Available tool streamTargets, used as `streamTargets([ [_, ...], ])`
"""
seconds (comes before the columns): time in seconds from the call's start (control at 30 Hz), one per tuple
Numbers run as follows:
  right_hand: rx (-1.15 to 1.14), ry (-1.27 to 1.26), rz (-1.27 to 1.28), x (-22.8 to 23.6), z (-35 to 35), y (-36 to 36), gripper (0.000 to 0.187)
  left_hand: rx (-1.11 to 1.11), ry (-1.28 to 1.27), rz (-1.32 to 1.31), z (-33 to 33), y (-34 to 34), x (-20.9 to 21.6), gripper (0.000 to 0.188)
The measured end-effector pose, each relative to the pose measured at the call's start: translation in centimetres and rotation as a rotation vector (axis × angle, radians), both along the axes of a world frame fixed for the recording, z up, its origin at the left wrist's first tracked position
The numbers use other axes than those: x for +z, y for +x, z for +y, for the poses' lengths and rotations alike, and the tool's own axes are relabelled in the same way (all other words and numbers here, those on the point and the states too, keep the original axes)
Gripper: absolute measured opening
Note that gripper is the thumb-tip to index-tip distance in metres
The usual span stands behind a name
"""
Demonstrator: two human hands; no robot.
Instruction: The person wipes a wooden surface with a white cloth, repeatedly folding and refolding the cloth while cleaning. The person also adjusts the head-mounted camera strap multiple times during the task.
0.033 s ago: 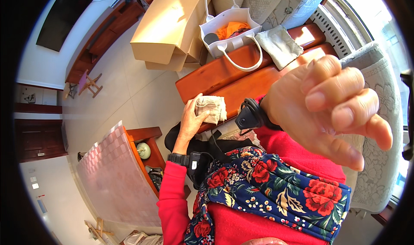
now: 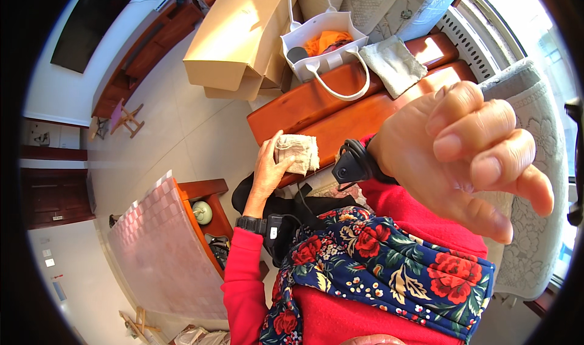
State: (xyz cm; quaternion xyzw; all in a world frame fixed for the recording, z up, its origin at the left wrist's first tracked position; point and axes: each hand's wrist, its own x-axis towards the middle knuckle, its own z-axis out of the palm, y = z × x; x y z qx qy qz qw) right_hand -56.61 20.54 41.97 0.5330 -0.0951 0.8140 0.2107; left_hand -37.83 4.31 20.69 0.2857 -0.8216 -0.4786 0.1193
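My left hand (image 2: 266, 172) is closed on a folded beige cloth (image 2: 298, 153), thumb on its near side and fingers along its left edge. The cloth sits at the front edge of a reddish-brown wooden bench (image 2: 331, 129). My right hand (image 2: 447, 153) is raised close to the view at the right, palm partly showing. Its fingers are loosely bent, with the thumb apart and nothing held. A black device (image 2: 353, 164) is strapped to the right wrist, and a black band (image 2: 250, 224) goes round the left wrist.
On the bench are a white handbag (image 2: 334, 61) with orange fabric inside and a grey cloth (image 2: 393, 66). A cardboard box (image 2: 234, 32) stands beyond its left end. To the left is a table with a checkered cover (image 2: 161, 254); a lace-covered seat (image 2: 535, 223) is at right.
Almost nothing differs; the fingers of my right hand have shifted very slightly downward. My left hand keeps its hold on the folded cloth.
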Motion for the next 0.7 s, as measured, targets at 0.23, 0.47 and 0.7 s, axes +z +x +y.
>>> streamTargets([
  [0.23, 0.106, 0.130, 0.011, 0.2, 1.7, -0.2, 0.046, 0.027, -0.180, 0.164, -0.1, -0.7, 4.3, 0.054],
  [0.47, 0.314, 0.100, -0.069, 0.2, 0.7, -0.9, 0.040, -0.250, -0.018, 0.511, 2.8, -2.0, 12.6, 0.016],
  [0.7, 0.395, 0.017, -0.152, 0.7, 0.4, 1.0, 0.032, -0.366, -0.054, 0.559, 5.1, -3.4, 15.5, 0.020],
])
